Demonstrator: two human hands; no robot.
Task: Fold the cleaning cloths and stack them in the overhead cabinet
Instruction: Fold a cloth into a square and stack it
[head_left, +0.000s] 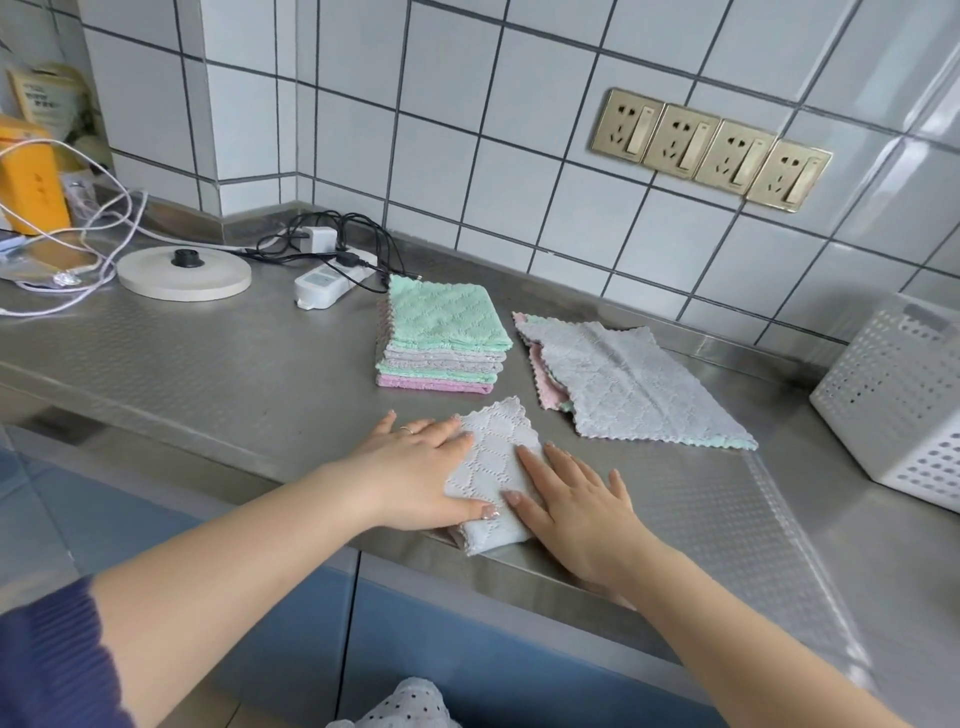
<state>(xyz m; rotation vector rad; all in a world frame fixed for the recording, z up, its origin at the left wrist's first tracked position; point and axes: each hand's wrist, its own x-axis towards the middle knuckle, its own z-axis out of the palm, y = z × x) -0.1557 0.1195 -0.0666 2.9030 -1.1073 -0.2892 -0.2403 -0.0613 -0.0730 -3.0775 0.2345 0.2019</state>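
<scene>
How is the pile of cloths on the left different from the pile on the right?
The left pile holds folded cloths in a tall, neat stack, green on top. The right pile holds unfolded cloths lying flat, spread wide and uneven, grey on top. Both lie on the steel counter, untouched by either hand.

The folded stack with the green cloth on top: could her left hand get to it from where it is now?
Probably yes. The left hand lies flat on the grey cloth, and the stack sits just beyond it with only bare counter between.
</scene>
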